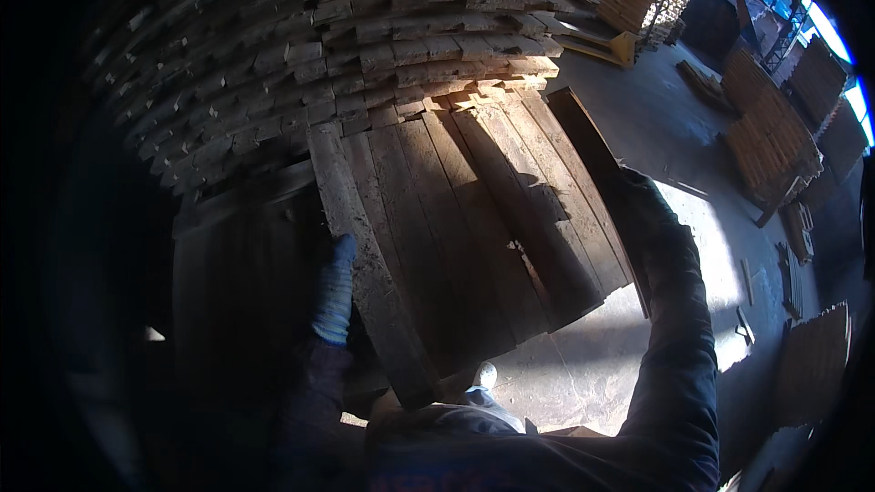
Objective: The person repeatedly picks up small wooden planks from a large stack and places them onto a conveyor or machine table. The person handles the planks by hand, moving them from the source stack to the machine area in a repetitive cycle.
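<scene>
My left hand (335, 290), in a light knitted glove, is closed at the left edge of a long rough wooden board (369, 260). Its thumb side shows; the other fingers are hidden beneath. That board lies along the left side of a row of flat planks (465, 210), its near end close to my body. On the right, my right hand (641, 203) is dark and in shadow, closed at a narrow dark board (592, 173) tilted up along the row's right side. Most of its fingers are hard to make out.
A tall stack of layered planks (410, 36) rises just beyond the row. A dark, lower surface (237, 292) lies left. Right, across the concrete floor (602, 346), stand plank stacks (770, 141) and a yellow metal piece (602, 46). Loose wood pieces (746, 323) lie nearby.
</scene>
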Available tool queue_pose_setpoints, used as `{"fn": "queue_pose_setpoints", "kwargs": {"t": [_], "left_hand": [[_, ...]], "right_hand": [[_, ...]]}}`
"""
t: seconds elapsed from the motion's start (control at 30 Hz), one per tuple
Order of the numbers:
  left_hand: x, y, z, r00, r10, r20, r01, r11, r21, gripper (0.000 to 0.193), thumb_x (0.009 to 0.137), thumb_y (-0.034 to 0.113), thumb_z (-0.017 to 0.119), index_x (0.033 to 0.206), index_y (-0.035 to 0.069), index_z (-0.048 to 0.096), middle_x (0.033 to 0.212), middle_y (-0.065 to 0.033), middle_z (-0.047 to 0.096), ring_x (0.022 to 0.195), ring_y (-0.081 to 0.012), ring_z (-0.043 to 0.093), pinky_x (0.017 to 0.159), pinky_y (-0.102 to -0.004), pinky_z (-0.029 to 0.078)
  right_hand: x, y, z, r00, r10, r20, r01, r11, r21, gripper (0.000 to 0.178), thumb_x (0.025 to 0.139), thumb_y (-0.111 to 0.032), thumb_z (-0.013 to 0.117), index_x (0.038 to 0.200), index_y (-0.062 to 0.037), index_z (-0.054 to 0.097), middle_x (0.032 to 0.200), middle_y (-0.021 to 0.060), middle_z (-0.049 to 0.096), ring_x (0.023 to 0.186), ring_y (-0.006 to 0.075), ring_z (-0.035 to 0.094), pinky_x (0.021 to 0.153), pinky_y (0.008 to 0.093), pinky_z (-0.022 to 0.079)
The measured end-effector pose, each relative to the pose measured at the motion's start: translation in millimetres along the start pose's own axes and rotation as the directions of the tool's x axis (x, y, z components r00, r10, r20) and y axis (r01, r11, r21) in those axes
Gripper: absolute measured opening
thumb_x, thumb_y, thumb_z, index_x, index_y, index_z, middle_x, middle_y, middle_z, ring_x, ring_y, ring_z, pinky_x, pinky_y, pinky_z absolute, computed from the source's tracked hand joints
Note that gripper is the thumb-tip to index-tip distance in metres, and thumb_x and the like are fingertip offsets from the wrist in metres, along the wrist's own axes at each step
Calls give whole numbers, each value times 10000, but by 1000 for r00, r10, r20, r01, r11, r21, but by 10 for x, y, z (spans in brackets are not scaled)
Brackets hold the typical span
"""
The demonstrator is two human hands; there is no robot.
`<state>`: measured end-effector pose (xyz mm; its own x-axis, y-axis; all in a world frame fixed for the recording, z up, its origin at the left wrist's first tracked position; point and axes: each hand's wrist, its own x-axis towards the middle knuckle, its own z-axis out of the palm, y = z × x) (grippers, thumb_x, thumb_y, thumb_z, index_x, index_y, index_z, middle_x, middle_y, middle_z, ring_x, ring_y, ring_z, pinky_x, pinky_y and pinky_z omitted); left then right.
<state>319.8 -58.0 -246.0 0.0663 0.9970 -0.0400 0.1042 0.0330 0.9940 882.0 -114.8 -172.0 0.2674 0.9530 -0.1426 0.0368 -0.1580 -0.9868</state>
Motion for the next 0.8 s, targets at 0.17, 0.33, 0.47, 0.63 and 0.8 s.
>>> {"fn": "queue_pose_setpoints", "kwargs": {"t": [0.17, 0.33, 0.47, 0.63, 0.8], "left_hand": [[29, -135, 396, 987, -142, -75, 140, 990, -29, 418, 932, 378, 731, 1191, 52, 704, 1126, -44, 698, 1041, -162, 633, 968, -316, 504], [-314, 277, 238, 961, -267, -65, 269, 963, 13, 475, 896, 406, 751, 1206, 52, 692, 1149, -29, 672, 1077, -136, 597, 975, -305, 481], [-341, 677, 935, 976, -199, -86, 186, 973, -137, 492, 877, 428, 773, 1184, 50, 703, 1125, -39, 688, 1056, -149, 606, 956, -319, 497], [-80, 98, 894, 984, -156, -82, 155, 988, -14, 404, 869, 389, 786, 1096, 56, 745, 1074, -33, 706, 1005, -153, 645, 940, -299, 514], [137, 91, 787, 995, -101, 15, 102, 995, -19, 513, 867, 412, 790, 1202, 32, 708, 1139, -90, 718, 1069, -178, 666, 985, -319, 522]], "right_hand": [[887, 569, -479, 965, 175, 196, -58, 869, -491, 339, 970, -223, 693, 1269, -64, 676, 1033, 13, 726, 927, 125, 657, 800, 292, 537], [406, 160, -172, 944, 221, 245, -135, 937, -323, 377, 948, -254, 709, 1271, -63, 676, 1073, 32, 726, 986, 146, 653, 856, 300, 519], [-112, -179, -288, 949, 229, 216, -187, 962, -199, 408, 931, -280, 722, 1273, -62, 676, 1106, 48, 725, 1034, 163, 650, 902, 306, 504], [-5, -38, -400, 923, 147, 356, -205, 970, 129, 449, 909, -311, 738, 1276, -61, 676, 1147, 68, 725, 1093, 184, 646, 958, 314, 486], [196, 56, -206, 855, 230, 464, -276, 961, 31, 539, 900, -440, 706, 1321, -105, 674, 1323, 85, 664, 1290, 225, 551, 1122, 419, 380]]}}
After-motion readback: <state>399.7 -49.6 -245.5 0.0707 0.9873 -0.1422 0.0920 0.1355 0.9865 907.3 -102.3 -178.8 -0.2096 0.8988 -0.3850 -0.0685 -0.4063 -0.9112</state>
